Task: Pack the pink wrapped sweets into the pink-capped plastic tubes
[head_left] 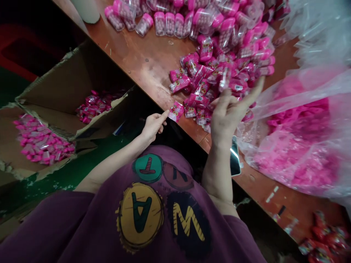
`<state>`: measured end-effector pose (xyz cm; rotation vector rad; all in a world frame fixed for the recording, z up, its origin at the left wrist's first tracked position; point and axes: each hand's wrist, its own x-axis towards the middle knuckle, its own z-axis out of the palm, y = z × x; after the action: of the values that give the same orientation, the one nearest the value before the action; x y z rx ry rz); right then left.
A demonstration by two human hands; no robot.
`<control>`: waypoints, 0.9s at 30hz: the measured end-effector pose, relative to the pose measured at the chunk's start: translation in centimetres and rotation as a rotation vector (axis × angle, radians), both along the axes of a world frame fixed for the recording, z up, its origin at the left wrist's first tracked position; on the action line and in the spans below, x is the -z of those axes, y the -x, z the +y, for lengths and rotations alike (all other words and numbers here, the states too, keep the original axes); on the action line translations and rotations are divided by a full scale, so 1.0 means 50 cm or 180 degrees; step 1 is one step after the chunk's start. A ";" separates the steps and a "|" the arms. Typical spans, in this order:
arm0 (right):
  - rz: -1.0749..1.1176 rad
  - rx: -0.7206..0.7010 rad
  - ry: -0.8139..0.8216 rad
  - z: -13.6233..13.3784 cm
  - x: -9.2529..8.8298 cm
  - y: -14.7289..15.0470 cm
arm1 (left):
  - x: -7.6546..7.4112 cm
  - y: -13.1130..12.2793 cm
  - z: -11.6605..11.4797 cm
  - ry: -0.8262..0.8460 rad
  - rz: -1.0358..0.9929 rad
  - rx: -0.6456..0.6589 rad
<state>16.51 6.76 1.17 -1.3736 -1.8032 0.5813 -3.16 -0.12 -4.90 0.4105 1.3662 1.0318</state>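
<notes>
At the table's edge, my left hand (155,126) pinches a small pink printed packet (176,111) by its near corner, between thumb and finger. My right hand (229,109) is over the right side of a heap of pink wrapped packets (201,75), somewhat blurred. Its fingers are spread, one stretching toward the clear jars with pink lids (264,70). A blurred clear piece shows just beyond another fingertip; whether it touches is unclear. More jars (170,23), filled with small pink balls, lie and stand along the back of the table.
On the right, a big clear plastic bag (298,153) holds pink pieces. A phone (235,157) lies near the table edge, and red packets (323,237) at lower right. Left and below stand open cardboard boxes (52,84) with pink packets in them.
</notes>
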 end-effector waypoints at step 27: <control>-0.0143 -0.0188 0.0015 -0.143 0.060 0.006 | -0.025 -0.023 0.010 0.0314 -0.0579 -0.0258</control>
<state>16.21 -0.36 -1.80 -1.3500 -1.8848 0.5903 -2.02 0.37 -3.64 0.1845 1.2722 1.0372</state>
